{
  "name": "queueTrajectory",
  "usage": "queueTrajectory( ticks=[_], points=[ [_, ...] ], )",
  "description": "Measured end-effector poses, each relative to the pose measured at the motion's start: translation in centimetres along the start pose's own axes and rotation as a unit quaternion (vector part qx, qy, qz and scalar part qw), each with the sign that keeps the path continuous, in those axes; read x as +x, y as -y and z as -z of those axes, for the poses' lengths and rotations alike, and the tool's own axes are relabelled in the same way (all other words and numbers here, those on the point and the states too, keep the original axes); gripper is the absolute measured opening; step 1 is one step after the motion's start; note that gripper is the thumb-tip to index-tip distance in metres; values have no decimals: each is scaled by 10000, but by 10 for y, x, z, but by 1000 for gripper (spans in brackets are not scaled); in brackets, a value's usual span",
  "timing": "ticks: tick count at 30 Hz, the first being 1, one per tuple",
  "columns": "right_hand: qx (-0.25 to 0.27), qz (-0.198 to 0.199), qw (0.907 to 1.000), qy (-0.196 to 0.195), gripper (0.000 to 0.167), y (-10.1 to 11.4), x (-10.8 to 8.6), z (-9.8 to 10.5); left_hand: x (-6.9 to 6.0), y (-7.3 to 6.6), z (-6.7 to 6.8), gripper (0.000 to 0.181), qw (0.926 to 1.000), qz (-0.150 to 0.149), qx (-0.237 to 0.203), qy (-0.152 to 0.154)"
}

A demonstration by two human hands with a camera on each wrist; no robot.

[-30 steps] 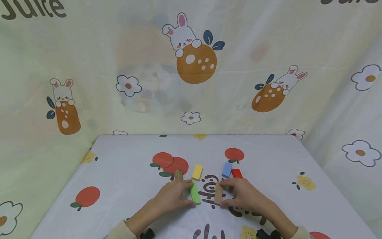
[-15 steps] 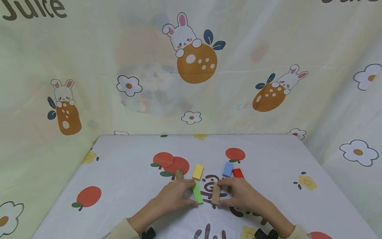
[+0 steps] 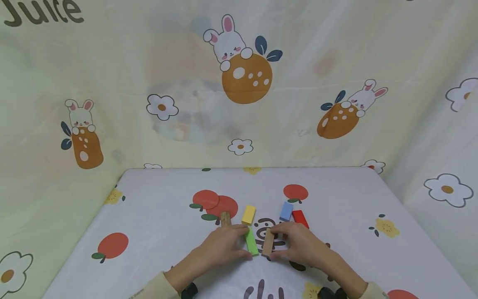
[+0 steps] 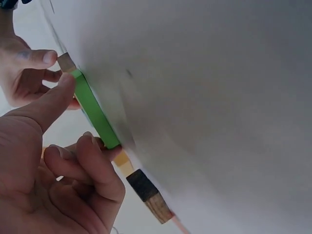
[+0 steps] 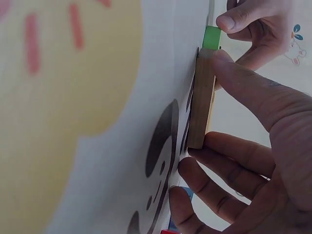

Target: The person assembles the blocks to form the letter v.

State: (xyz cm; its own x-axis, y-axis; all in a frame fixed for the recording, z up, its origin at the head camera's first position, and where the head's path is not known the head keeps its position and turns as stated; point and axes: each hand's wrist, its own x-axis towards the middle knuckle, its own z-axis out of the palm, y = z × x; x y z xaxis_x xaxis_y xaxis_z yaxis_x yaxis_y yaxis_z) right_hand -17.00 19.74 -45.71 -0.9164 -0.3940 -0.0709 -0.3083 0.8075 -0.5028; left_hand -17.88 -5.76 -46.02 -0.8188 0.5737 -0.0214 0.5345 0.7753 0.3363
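Note:
The left hand [image 3: 228, 245] pinches a green block [image 3: 252, 241] by its two ends, thumb at the near end and fingers at the far end. Opposite it, the right hand [image 3: 303, 244] holds a plain wooden block [image 3: 267, 242] the same way. A narrow gap separates the two blocks in the head view. In the left wrist view the green block [image 4: 96, 110] lies along the cloth between thumb and fingers. The wooden block [image 5: 201, 100] fills the space between the right thumb and fingers in the right wrist view.
Behind the hands lie a yellow block [image 3: 248, 215], a blue block [image 3: 286, 211] and a red block [image 3: 300, 218]. A brown, bark-like block [image 3: 225, 219] stands beyond the left hand. A printed cloth covers the table [image 3: 160, 211], with a printed curtain behind.
The green block has shifted to the right with the left hand, and the wooden block slightly to the left with the right hand. The gap between them has narrowed.

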Motion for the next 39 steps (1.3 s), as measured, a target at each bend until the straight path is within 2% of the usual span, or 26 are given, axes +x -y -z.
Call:
queueTrajectory(
  ticks=[10, 18, 27, 39],
  points=[
    [-104, 59, 9999, 4, 65, 2, -2, 0, -3, -5, 3, 67, 9999, -71, 74, 1],
    [-303, 343, 9989, -63, 65, 1, -1, 0, -2, -5, 1, 68, 9999, 38, 49, 86],
    [-462, 343, 9983, -101, 64, 2, 0, -2, -1, -4, 0, 66, 9999, 3, 68, 81],
    [-417, 248, 9988, -79, 65, 4, -1, -2, -1, -2, -3, 65, 9999, -81, 126, 28]
  ],
)
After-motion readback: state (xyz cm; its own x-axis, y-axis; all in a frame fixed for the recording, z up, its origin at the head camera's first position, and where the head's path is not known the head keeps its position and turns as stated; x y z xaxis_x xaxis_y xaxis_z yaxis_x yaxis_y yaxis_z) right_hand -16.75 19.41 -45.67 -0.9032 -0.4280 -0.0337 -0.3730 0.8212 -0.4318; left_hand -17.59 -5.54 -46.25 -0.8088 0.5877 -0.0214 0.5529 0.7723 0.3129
